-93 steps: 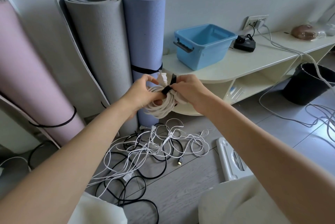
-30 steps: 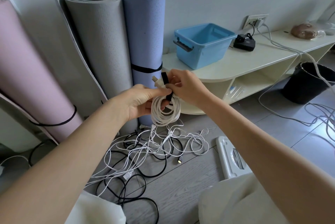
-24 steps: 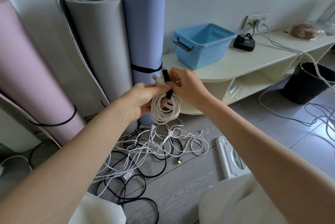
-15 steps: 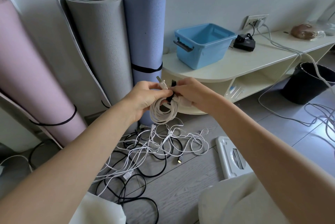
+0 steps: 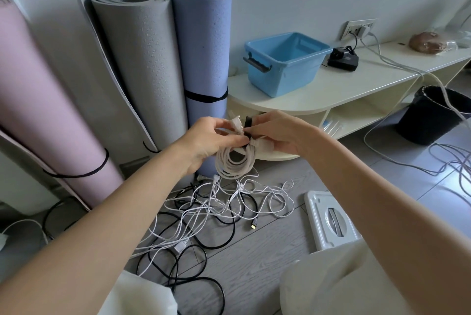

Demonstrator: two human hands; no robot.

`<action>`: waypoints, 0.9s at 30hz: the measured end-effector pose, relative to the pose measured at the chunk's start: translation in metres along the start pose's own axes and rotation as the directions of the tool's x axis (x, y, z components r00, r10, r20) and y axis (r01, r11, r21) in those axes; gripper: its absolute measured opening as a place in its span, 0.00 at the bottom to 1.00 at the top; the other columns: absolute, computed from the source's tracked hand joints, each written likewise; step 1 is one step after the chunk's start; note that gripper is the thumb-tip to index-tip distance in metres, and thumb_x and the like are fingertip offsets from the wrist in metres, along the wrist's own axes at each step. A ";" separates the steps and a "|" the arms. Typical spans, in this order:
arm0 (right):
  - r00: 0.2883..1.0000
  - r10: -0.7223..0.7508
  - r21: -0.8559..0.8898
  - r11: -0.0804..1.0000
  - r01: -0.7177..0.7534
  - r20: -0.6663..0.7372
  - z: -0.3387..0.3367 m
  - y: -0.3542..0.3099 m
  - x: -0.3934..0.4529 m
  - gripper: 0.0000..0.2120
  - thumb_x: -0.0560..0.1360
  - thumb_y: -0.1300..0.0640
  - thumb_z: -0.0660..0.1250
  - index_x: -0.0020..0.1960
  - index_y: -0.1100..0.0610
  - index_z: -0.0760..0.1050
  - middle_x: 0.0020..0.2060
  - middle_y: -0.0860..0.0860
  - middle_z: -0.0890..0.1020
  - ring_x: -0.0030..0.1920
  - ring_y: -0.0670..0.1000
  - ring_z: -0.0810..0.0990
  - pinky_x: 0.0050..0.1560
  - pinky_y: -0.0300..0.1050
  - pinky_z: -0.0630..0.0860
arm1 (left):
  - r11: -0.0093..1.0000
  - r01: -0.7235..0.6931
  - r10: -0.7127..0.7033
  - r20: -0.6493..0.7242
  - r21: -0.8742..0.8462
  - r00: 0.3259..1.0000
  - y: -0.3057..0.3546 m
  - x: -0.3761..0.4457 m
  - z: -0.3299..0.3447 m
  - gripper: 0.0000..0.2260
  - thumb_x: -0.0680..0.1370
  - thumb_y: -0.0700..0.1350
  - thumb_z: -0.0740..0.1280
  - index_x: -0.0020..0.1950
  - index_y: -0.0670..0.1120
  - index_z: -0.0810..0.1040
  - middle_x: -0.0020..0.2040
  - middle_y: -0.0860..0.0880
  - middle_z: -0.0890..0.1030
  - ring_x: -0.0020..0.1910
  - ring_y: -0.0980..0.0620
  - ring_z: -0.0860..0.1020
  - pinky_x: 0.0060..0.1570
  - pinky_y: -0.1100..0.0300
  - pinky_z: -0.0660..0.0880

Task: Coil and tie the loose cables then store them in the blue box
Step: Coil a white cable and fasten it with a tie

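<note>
A coiled white cable (image 5: 235, 163) hangs in the air in front of me, bound at its top by a black strap (image 5: 247, 126). My left hand (image 5: 204, 142) pinches the coil's top from the left. My right hand (image 5: 276, 132) grips the strap and the cable's plug ends from the right. The blue box (image 5: 285, 62) stands open on the cream shelf unit (image 5: 344, 87) behind my hands; nothing shows inside it. A tangle of loose white and black cables (image 5: 204, 215) lies on the floor below the coil.
Three rolled mats, pink (image 5: 38, 100), grey (image 5: 137, 64) and blue (image 5: 204, 59), lean against the wall at left. A black charger (image 5: 342, 58) sits by the box. A black bin (image 5: 433, 115) and more cables are at right. A white scale (image 5: 330, 220) lies on the floor.
Both hands lowered a little with the coil. My right hand has brought the black strap's standing end down over the coil's top, and the coil now hangs more to the right.
</note>
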State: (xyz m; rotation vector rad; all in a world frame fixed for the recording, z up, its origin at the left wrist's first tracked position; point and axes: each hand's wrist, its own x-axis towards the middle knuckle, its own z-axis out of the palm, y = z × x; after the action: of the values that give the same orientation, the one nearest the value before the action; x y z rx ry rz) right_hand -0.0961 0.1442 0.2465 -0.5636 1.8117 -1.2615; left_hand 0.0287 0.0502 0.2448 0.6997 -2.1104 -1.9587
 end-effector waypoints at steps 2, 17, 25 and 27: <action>0.999 -0.012 -0.055 0.998 0.010 -0.042 0.000 0.004 0.002 0.07 0.75 0.66 0.65 0.38 0.60 0.73 0.31 0.55 0.74 0.26 0.46 0.70 0.29 0.37 0.69 | 0.999 -0.015 0.015 -0.009 0.041 1.000 -0.002 0.000 0.003 0.11 0.70 0.33 0.72 0.45 0.46 0.77 0.41 0.47 0.80 0.39 0.56 0.77 0.47 0.68 0.74; 0.991 -0.001 0.038 0.999 0.006 -0.132 0.005 0.004 0.008 0.13 0.76 0.67 0.61 0.60 0.69 0.73 0.42 0.58 0.76 0.37 0.51 0.73 0.44 0.41 0.71 | 0.629 -0.394 0.506 0.032 0.670 0.862 0.001 0.003 -0.004 0.12 0.73 0.43 0.72 0.53 0.38 0.79 0.46 0.42 0.83 0.46 0.45 0.79 0.46 0.56 0.70; 0.992 0.039 0.284 0.956 -0.071 0.118 -0.009 -0.001 -0.004 0.10 0.79 0.66 0.56 0.42 0.56 0.70 0.28 0.51 0.77 0.23 0.44 0.76 0.25 0.34 0.74 | 0.524 -0.505 0.623 0.095 0.686 0.777 0.008 0.001 -0.004 0.13 0.73 0.40 0.71 0.56 0.37 0.77 0.48 0.42 0.83 0.47 0.44 0.80 0.43 0.64 0.67; 0.987 0.026 0.280 0.957 -0.071 0.159 -0.011 -0.002 -0.007 0.11 0.78 0.66 0.57 0.40 0.56 0.72 0.26 0.49 0.78 0.25 0.44 0.76 0.27 0.34 0.75 | 0.531 -0.515 0.614 0.114 0.672 0.781 0.009 0.000 -0.005 0.14 0.73 0.40 0.71 0.56 0.37 0.77 0.49 0.42 0.82 0.48 0.45 0.80 0.45 0.63 0.68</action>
State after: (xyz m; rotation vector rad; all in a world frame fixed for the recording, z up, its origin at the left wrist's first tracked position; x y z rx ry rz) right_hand -0.1018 0.1546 0.2530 -0.4385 1.4749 -1.3766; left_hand 0.0290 0.0458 0.2543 0.1435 -2.5149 -0.7444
